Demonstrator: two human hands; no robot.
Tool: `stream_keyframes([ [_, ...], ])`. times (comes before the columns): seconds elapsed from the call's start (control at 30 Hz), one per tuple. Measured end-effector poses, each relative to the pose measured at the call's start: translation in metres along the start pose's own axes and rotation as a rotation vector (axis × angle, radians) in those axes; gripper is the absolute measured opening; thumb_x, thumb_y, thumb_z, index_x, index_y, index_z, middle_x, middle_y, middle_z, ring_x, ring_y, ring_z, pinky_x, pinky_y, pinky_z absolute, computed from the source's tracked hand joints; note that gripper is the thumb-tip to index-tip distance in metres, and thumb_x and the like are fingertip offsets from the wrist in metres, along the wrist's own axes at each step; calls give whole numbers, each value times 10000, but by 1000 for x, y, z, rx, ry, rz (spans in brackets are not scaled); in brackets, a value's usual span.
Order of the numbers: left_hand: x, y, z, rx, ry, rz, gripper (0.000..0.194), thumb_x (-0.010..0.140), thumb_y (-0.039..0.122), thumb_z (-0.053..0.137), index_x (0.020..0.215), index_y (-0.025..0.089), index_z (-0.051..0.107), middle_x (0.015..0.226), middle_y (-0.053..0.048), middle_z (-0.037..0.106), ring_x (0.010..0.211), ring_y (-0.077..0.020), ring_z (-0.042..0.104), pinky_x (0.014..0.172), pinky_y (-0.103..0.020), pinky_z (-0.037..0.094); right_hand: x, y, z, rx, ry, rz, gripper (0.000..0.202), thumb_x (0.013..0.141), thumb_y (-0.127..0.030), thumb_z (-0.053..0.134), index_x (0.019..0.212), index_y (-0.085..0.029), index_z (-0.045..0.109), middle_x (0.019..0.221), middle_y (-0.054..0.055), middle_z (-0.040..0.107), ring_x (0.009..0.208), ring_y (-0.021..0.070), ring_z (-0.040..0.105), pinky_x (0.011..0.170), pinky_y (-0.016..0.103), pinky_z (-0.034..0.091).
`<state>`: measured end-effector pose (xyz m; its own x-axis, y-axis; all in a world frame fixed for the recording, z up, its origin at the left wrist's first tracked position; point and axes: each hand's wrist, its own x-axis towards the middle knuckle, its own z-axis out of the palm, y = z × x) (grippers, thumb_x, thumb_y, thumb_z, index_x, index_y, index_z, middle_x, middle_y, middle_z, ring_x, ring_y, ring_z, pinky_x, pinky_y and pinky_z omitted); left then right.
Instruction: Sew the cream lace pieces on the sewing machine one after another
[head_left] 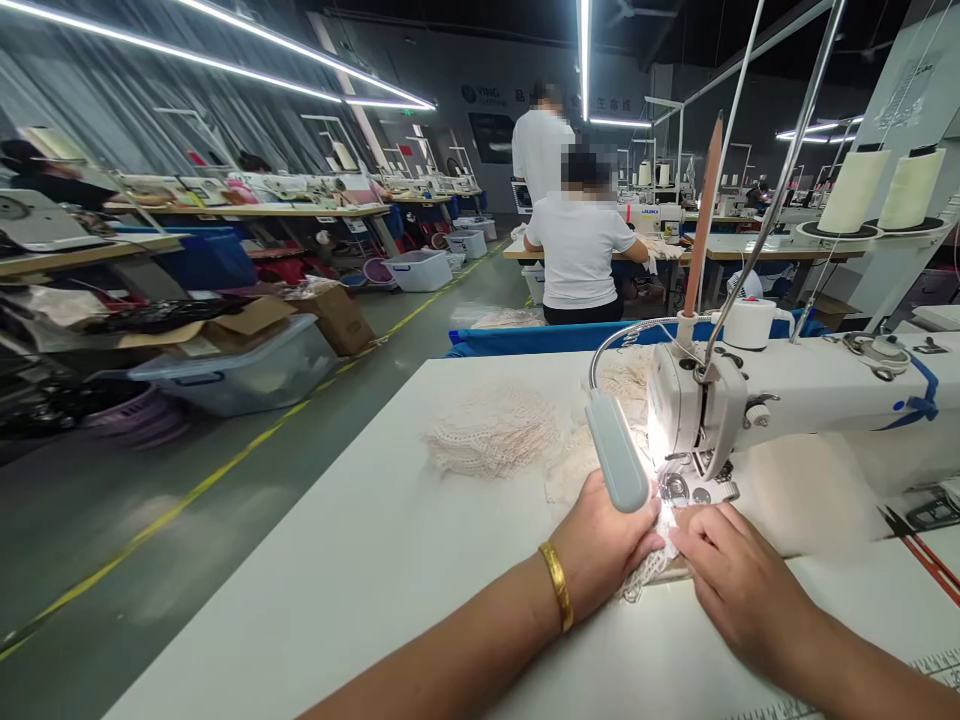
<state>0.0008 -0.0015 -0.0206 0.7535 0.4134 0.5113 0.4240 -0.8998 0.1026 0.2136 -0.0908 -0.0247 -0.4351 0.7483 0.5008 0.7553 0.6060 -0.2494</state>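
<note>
"Where is the lace [639,580] held?"
"Lower right, over the desk [360,560], in the fingers of the left hand [600,545]; it is touched by the right hand [739,575], whose grip cannot be told."
"The room?"
"Floor [150,600] is seen left."

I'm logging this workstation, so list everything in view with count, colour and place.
Near sewing machine: one, white, right
Table: one, white, foreground
Lamp: one, grey-green, beside the needle area
Thread cones: two large, cream, upper right
Lace piles: several, beige, left of machine
Lace strip: one, white, between hands
Pointed tool: one, red, far right
Ruler: count unclear, pale, lower right
Bins: several, clear, floor
Cardboard boxes: several, brown, left
People: several, two in white, background
Bracelet: one, gold, left wrist
Left hand, right hand: one each, bare, by the needle area
</note>
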Motion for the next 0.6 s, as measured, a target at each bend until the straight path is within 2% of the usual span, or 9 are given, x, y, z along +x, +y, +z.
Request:
stream_keyframes([
  [0.2, -1, 3, -1, 4, -23, -14, 254, 1068, 359, 520, 1184, 166, 636, 1165, -112, 773, 1098, -322, 724, 1029, -544, 521, -1, 0, 0, 7, 20, -6, 366, 901, 64, 408, 1105, -185, 582, 900, 55, 544, 795, 225, 463, 663, 342, 407],
  [0.43, 3, 3, -6, 0, -71, -66, 183, 1043, 326, 578, 1140, 187, 647, 1169, -94, 764, 1081, -302, 717, 1038, -527, 500, 0, 0, -1, 17, -4, 16, 286, 921, 45, 409, 944, -189, 572, 944, 71, 578, 829, 223, 486, 709, 355, 447],
  [0.53, 4, 6, -11, -12, -63, -45, 161, 1054, 247, 516, 1086, 200, 667, 1082, -82, 765, 999, -260, 709, 990, -473, 510, 1, 0, -2, -3, -27, 30, 278, 943, 23, 404, 936, -189, 583, 940, 77, 589, 828, 227, 503, 711, 365, 465],
  [0.6, 3, 10, -13, -30, -57, 9, 219, 1040, 161, 472, 1007, 212, 683, 1011, -68, 759, 930, -230, 694, 933, -429, 512, 1, 0, -2, -12, -39, 38, 284, 962, 9, 394, 951, -191, 595, 940, 80, 595, 836, 229, 514, 718, 373, 475],
])
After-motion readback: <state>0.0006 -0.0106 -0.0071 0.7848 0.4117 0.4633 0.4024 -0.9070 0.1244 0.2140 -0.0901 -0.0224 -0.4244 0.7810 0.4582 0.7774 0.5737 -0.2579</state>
